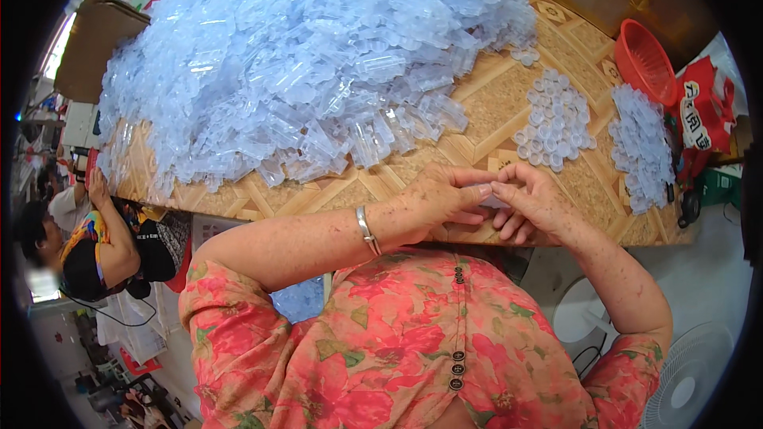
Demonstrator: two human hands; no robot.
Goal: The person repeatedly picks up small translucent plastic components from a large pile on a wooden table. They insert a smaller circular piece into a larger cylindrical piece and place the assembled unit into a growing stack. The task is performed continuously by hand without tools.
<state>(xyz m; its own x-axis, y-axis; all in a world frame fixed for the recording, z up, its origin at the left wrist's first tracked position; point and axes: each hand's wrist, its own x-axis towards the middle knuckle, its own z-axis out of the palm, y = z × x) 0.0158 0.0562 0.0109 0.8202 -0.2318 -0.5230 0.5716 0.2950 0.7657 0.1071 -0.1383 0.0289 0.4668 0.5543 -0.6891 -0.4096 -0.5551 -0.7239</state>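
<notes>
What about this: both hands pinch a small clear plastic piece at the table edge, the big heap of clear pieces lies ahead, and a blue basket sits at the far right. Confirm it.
One detail is off: the basket at the far right is red, not blue, as the head view shows. The rest holds: the left hand and right hand pinch a small clear piece at the table edge, with the big heap ahead.

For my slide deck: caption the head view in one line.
Both hands pinch a small clear plastic piece beside a huge heap of clear plastic parts.

Both hands (486, 200) pinch small clear plastic piece (494, 201); huge clear pile (310, 56) beyond.
</notes>
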